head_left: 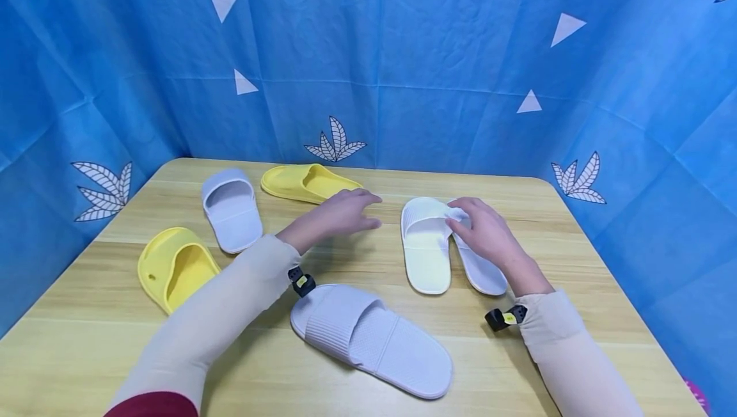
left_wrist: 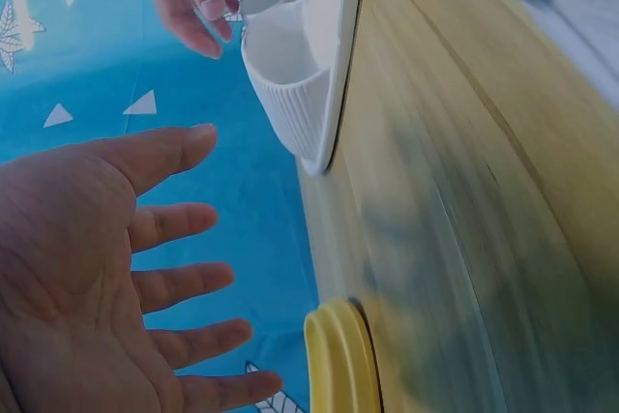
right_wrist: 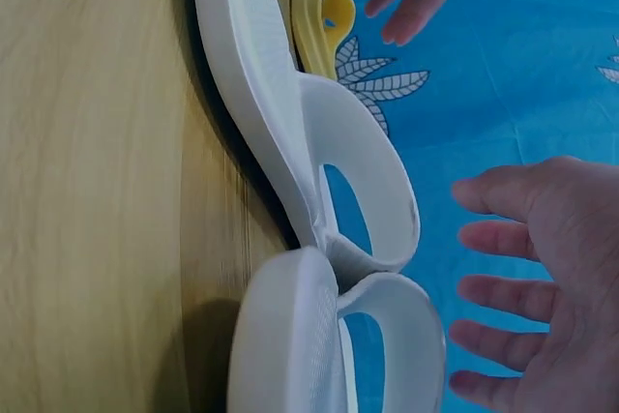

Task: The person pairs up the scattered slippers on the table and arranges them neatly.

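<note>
My right hand hovers over two pale slippers at the right of the table. One is a white slipper with a ribbed strap; the other is a pale greyish slipper, partly hidden by the hand. In the right wrist view the fingers of that hand are spread and apart from both straps. My left hand is held over the middle of the table, fingers extended, holding nothing. Behind it lies a yellow slipper, its end partly covered by the hand in the head view.
A large pale lavender slipper lies at the front middle. To the left are another yellow slipper, partly behind my left sleeve, and a smaller lavender slipper. Blue patterned curtains hang behind the wooden table.
</note>
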Demonstrator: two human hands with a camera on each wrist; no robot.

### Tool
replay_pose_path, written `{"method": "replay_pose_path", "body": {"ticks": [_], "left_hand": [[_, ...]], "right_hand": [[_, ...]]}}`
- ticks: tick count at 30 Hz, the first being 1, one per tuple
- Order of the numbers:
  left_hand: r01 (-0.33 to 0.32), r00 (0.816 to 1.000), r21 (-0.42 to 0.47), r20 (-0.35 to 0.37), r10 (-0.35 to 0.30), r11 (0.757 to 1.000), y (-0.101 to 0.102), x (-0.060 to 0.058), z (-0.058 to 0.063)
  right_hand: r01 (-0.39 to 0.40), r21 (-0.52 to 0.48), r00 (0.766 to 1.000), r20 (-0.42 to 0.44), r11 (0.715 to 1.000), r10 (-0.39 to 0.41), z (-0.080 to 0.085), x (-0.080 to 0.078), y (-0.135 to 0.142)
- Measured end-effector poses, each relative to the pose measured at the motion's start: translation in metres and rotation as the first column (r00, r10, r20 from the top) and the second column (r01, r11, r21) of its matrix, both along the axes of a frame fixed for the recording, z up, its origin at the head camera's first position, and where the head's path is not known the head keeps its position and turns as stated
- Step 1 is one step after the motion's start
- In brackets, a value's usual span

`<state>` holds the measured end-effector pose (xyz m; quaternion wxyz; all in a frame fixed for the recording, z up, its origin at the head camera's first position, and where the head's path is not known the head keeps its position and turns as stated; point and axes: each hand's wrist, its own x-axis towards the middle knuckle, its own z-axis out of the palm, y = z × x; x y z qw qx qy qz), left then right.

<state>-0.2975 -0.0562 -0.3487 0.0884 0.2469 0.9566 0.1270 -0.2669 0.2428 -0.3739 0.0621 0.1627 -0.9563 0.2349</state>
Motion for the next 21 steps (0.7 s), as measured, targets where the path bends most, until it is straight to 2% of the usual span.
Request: {"method": "replay_pose_path", "body": {"ticks": [8, 21], "left_hand": [[0.009, 1.000, 0.017, -0.027, -0.009, 1.000, -0.022, 0.011, 0.000], [-0.005, 0.993, 0.032, -0.114, 0.009, 0.999, -0.070, 0.036, 0.008]], "right_hand": [[-0.064, -0.016, 0.994, -0.092, 0.998, 0.062, 0.000, 0.008, -0.014], [-0.192, 0.004, 0.972, -0.134, 0.981, 0.191, 0.003, 0.024, -0.041]]}}
